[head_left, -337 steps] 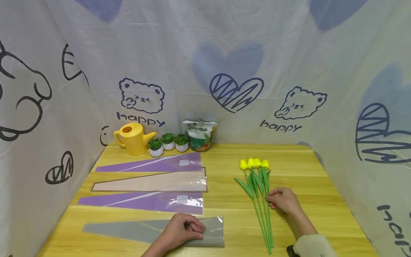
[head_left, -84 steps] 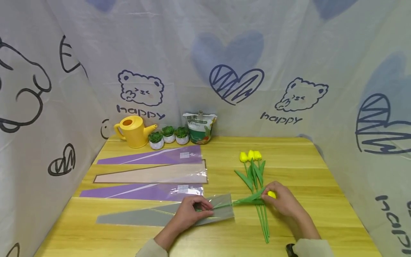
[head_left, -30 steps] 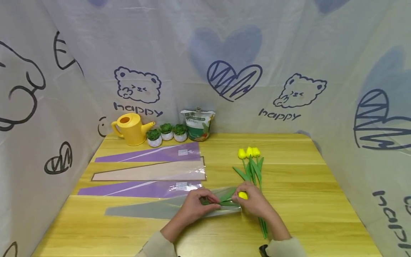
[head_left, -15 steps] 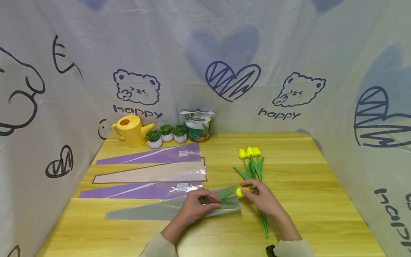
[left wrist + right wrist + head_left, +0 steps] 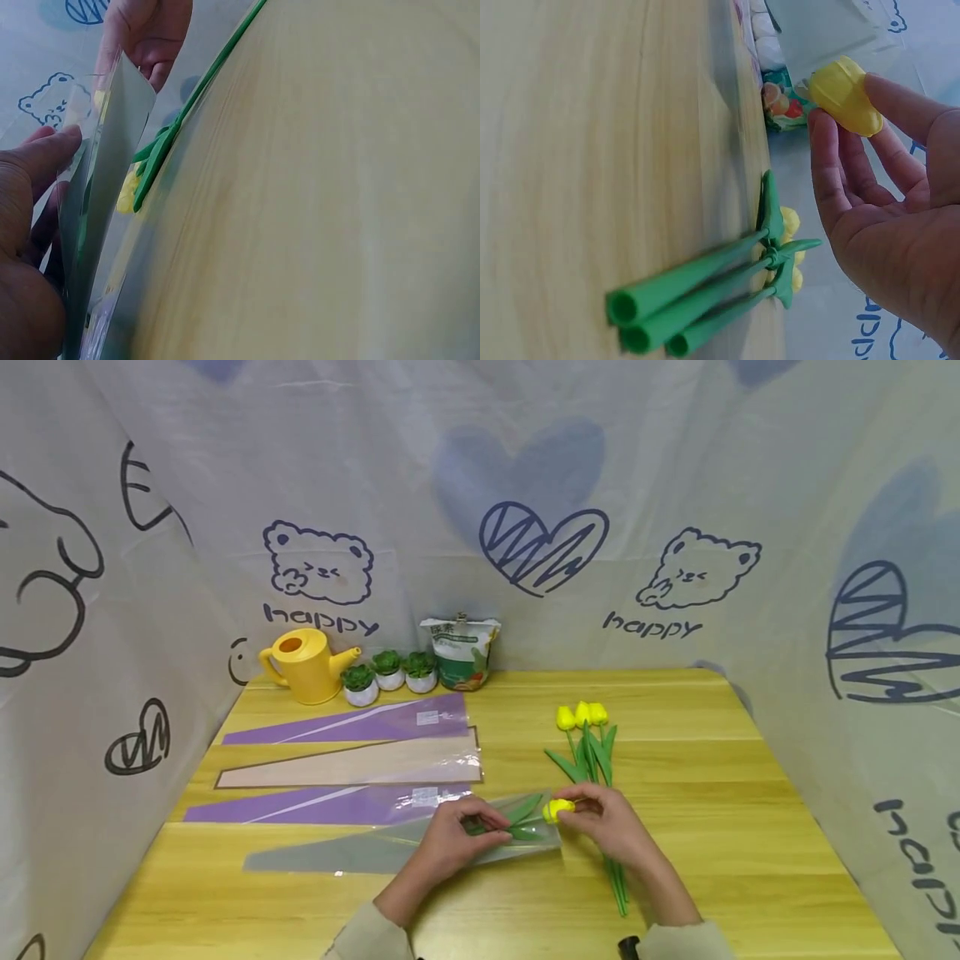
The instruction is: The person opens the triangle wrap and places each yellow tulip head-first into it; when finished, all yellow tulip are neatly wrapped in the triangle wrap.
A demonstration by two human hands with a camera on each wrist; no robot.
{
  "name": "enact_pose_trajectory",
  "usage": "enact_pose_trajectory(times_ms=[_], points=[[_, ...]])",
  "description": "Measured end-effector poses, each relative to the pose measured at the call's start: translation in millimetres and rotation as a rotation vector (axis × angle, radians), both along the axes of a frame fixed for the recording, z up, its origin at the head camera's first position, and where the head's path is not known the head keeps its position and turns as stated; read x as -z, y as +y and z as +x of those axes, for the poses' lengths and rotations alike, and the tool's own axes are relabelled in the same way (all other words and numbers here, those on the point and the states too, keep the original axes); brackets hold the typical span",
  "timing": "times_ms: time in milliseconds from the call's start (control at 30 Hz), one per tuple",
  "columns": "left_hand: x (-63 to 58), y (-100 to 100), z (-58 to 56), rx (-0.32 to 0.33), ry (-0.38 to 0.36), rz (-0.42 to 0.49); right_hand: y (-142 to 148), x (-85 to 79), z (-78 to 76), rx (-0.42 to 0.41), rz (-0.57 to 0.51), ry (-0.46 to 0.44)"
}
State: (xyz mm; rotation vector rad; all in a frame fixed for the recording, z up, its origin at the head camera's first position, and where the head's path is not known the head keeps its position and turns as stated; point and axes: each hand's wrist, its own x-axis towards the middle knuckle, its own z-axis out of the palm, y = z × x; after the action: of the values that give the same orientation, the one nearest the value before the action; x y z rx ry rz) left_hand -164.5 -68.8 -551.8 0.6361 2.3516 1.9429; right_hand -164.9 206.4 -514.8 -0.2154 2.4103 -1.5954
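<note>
At lower centre of the frame, a yellow-headed, green-leaved artificial tulip (image 5: pixel 557 812), lying crosswise, bloom end rightward, is pinched by the half-curled right hand (image 5: pixel 611 825) inside a grey, tapered plastic sleeve (image 5: pixel 341 853) pinched by the left hand (image 5: pixel 452 841), insertion seemingly under way, a leftward push called for.

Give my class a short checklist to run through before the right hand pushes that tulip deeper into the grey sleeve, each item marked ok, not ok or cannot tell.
1. Left hand grips the grey sleeve: ok.
2. Right hand holds the yellow flower head: ok, pinched in the fingers.
3. Leaves within the sleeve: ok, visible through the film.
4. Flower head fully inside: not ok, it is at the open end.
5. Stem's lower end lying straight inside: cannot tell, hidden.
</note>
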Motion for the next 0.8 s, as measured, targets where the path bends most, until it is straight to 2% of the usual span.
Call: enact_pose_trajectory(times_ms=[300, 533, 800], points=[[-0.4, 0, 0.9, 0.019, 0.009, 0.007, -8, 1.2, -1.0, -0.031, -0.039, 0.0], [-1.8, -2, 0.4, 0.032, -0.009, 0.001, -13, 3.9, -0.8, -0.046, -0.027, 0.036], [-3.0, -2, 0.5, 0.051, 0.04, -0.014, -15, -1.1, 0.2, -0.072, -0.045, 0.029]])
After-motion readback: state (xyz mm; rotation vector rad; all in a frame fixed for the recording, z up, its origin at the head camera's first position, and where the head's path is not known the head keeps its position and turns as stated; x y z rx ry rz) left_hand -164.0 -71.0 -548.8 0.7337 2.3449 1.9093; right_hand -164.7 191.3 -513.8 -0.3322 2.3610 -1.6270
